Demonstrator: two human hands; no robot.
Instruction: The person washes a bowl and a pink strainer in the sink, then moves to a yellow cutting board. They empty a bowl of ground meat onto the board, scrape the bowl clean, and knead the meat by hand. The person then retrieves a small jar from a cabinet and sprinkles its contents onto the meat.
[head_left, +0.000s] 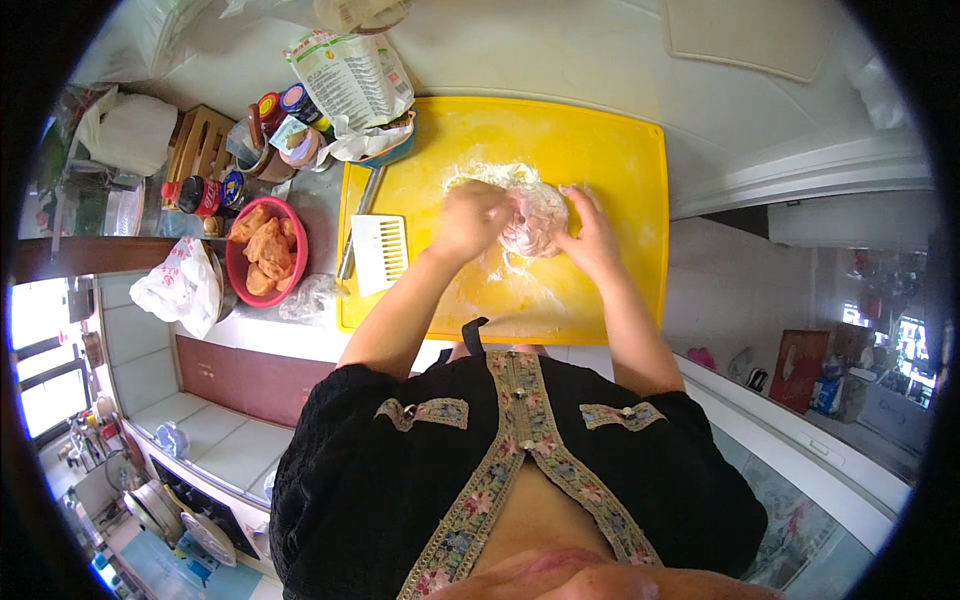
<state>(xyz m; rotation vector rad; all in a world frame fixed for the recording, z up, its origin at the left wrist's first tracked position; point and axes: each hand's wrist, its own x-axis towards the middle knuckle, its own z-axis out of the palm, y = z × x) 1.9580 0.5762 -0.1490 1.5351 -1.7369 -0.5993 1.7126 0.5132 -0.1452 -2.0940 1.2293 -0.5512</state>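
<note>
A pinkish-white lump of dough, dusted with flour, lies on the yellow cutting board. My left hand is curled, its fingers at the dough's left side and partly hidden. Along the right side, my right hand cups the dough with thumb and fingers apart around its edge. Loose flour is scattered behind and in front of the lump. Left of my left forearm, a white slotted scraper lies flat on the board beside a metal rod.
A red bowl of orange-brown lumps stands left of the board. A blue basket with a food bag sits at the board's far left corner. Jars, a bottle and a white plastic bag crowd the left side.
</note>
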